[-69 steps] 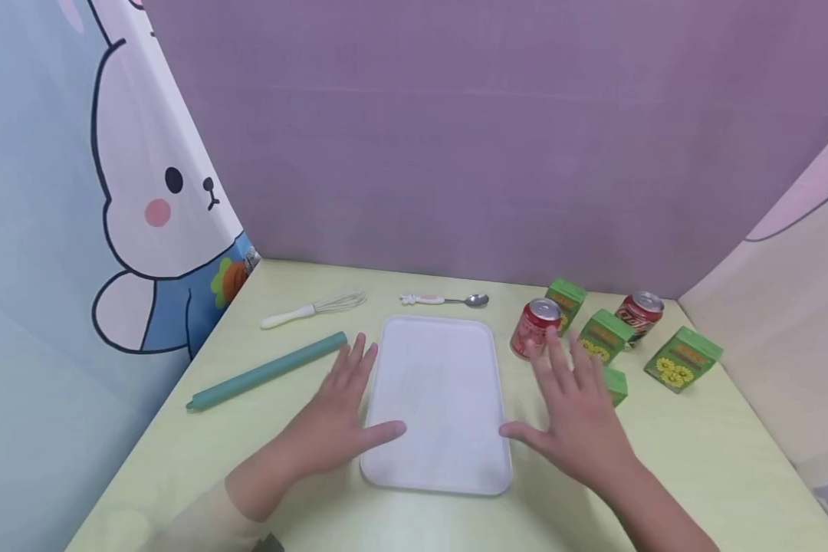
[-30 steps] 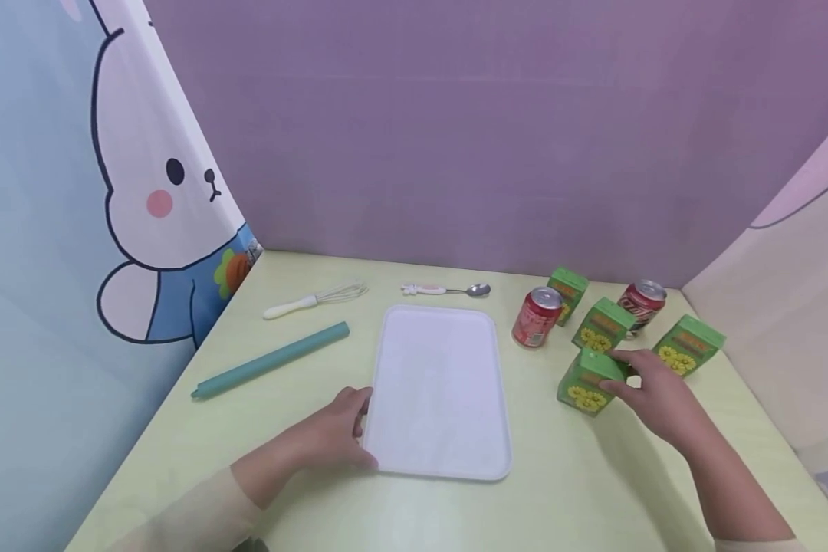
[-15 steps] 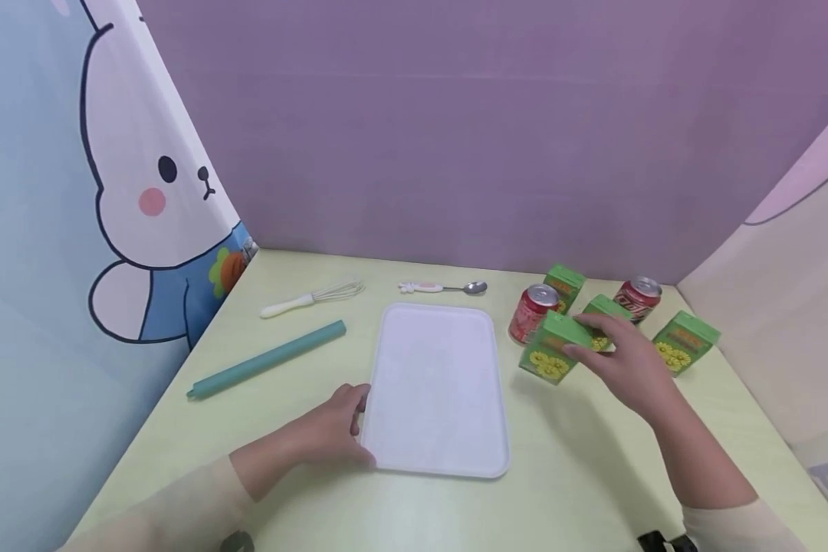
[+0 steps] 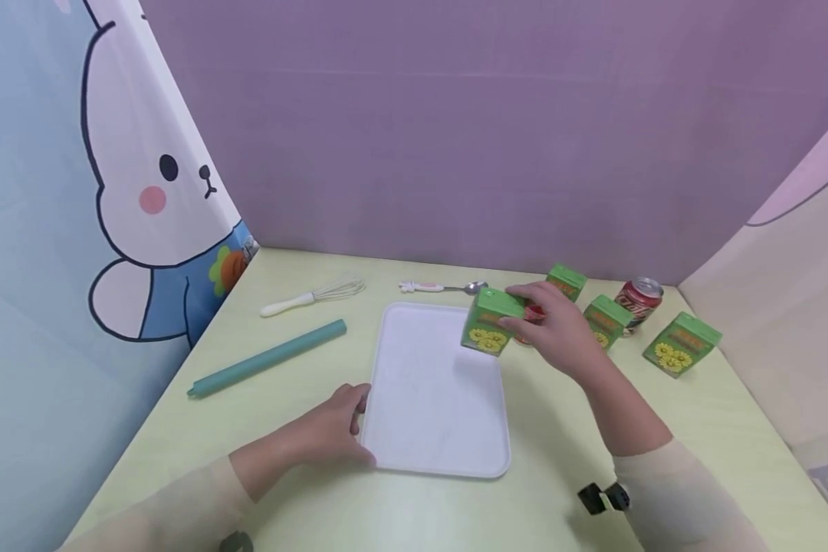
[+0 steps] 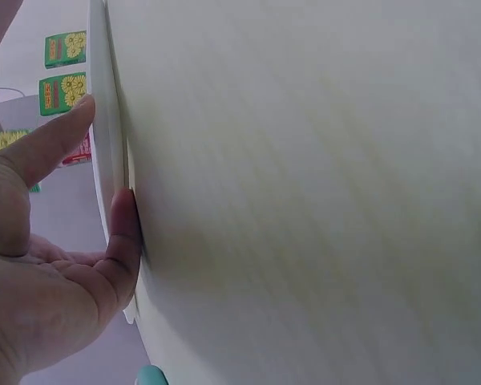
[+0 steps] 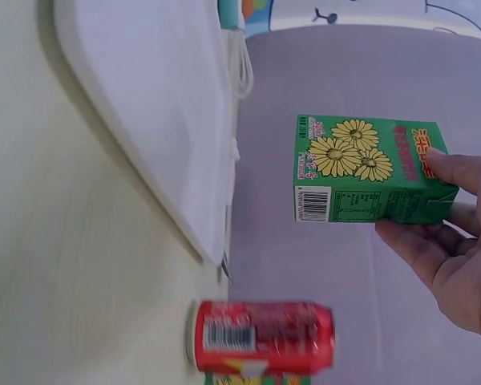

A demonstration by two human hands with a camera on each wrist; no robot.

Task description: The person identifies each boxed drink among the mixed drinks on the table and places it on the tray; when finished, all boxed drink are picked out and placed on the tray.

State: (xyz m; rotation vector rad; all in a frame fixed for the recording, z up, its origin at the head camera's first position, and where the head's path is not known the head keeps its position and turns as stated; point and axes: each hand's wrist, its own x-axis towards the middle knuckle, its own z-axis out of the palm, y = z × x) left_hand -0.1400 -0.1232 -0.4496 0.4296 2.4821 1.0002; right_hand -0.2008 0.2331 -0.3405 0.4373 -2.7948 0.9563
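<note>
Aloft, a green carton (image 4: 490,328) hangs nearly upright above the white tray (image 4: 438,422) by its far right corner, left of the right hand (image 4: 557,331) pinching its top; the left hand (image 4: 331,429) grips the near left corner.

Green flower-printed carton (image 4: 491,323) aloft near far-right corner of white tray (image 4: 433,414)

Tray (image 4: 435,414) looks like smooth plastic, low sheen; carton (image 6: 353,160) reads as coated paper, faintly glossy; far can (image 4: 639,305) is printed metal, shiny silver on top. Spoon (image 4: 445,289) and whisk (image 4: 313,298) combine bright metal with plastic-looking handles (image 4: 287,307); rod (image 4: 269,358) is smooth, matt, material unclear. Table (image 4: 421,514) is smooth, softly sheened; backdrop (image 4: 490,153) is matt cloth, lightly creased.
</note>
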